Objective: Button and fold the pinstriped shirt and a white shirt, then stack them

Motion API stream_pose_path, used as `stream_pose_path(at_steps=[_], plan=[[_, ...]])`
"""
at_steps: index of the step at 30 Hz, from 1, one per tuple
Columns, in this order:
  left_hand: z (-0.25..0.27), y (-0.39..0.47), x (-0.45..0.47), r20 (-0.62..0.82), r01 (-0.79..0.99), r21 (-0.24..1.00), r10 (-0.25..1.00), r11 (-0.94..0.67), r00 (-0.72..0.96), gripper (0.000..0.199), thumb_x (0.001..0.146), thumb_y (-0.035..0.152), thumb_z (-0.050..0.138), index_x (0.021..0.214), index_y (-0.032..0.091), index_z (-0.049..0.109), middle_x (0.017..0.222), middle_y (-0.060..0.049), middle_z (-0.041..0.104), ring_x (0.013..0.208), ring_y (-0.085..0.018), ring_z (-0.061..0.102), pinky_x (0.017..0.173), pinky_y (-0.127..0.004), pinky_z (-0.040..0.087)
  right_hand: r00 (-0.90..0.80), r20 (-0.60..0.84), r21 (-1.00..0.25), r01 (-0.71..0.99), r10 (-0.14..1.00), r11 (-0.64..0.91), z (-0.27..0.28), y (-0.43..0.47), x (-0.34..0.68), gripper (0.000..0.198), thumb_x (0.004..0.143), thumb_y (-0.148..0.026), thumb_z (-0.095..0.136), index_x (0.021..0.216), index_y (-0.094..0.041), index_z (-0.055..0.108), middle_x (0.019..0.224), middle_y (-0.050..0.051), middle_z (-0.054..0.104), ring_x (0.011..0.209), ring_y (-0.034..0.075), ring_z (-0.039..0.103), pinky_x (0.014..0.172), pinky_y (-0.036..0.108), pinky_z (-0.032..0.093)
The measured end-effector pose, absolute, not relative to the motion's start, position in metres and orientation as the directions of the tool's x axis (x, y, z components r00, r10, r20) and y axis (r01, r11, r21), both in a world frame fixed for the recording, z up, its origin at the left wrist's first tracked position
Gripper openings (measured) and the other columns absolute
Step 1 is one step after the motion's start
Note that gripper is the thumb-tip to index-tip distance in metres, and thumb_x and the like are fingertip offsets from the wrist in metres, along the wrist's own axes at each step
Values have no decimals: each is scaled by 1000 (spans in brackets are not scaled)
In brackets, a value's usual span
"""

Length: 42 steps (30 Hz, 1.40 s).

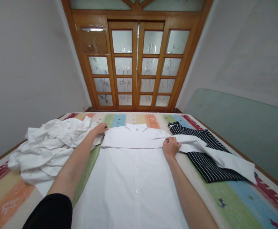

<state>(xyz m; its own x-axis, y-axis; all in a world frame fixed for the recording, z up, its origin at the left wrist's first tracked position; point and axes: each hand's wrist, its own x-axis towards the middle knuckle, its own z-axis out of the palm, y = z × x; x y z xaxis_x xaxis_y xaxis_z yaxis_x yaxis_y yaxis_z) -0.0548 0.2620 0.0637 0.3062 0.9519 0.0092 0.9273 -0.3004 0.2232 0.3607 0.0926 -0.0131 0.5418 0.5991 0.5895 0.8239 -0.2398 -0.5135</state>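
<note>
A white button-up shirt (137,171) lies front side up, its collar (137,127) at the far end. A flat band of white cloth crosses its chest; it looks like a folded-over sleeve. At the shirt's left shoulder, my left hand (102,128) is closed on the fabric edge, fingertips partly hidden. My right hand (171,146) has curled fingers gripping cloth at the right side, by the end of the band. From there a white sleeve (224,156) stretches out to the right, over a folded black-and-white striped garment (207,167).
A crumpled heap of white cloth (50,143) lies to the left, beneath my left forearm. Everything rests on a colourful striped cover (224,198). Beyond the far edge stand wooden doors (136,63) with glass panes. A pale green panel (236,117) borders the right side.
</note>
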Motion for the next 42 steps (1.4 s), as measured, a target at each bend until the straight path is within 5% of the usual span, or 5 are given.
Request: stream_pose_path(at_steps=[8, 16, 22, 30, 42], plan=[[61, 233, -33, 202, 954, 145, 952, -262, 230, 31, 76, 7, 48, 97, 16, 69, 112, -13, 64, 114, -24, 55, 96, -31, 42, 564, 576, -534, 808, 592, -250, -14, 94, 361, 21, 75, -11, 45, 77, -15, 65, 90, 9, 62, 82, 21, 51, 83, 38, 26], [34, 174, 31, 184, 967, 123, 963, -223, 199, 41, 92, 37, 44, 123, 13, 57, 126, -17, 60, 121, -31, 51, 101, -41, 38, 559, 565, -484, 820, 608, -304, -10, 91, 358, 20, 78, -14, 48, 83, -14, 67, 95, 11, 64, 86, 24, 54, 85, 42, 30], [-5, 141, 38, 140, 961, 98, 960, -259, 244, 55, 97, 41, 33, 141, 9, 42, 152, -19, 35, 142, -34, 27, 114, -47, 21, 128, 684, -212, 977, 718, 29, -8, 91, 344, 28, 85, -12, 46, 103, -13, 67, 121, 16, 62, 117, 25, 49, 102, 45, 30], [-7, 138, 37, 179, 968, 127, 965, -217, 193, 59, 97, 42, 30, 143, 8, 40, 153, -16, 34, 143, -30, 27, 116, -45, 22, 31, 241, -118, 993, 970, -2, -18, 95, 332, 52, 98, -33, 30, 140, -7, 46, 149, 17, 41, 140, 28, 33, 113, 42, 24], [-12, 142, 35, 203, 963, 240, 977, -121, 72, 64, 93, 47, 37, 144, 9, 39, 154, -17, 32, 144, -35, 23, 117, -49, 20, 141, 81, -94, 987, 987, -133, -1, 91, 338, 61, 97, -41, 31, 145, -4, 38, 153, 20, 32, 142, 32, 28, 113, 45, 21]])
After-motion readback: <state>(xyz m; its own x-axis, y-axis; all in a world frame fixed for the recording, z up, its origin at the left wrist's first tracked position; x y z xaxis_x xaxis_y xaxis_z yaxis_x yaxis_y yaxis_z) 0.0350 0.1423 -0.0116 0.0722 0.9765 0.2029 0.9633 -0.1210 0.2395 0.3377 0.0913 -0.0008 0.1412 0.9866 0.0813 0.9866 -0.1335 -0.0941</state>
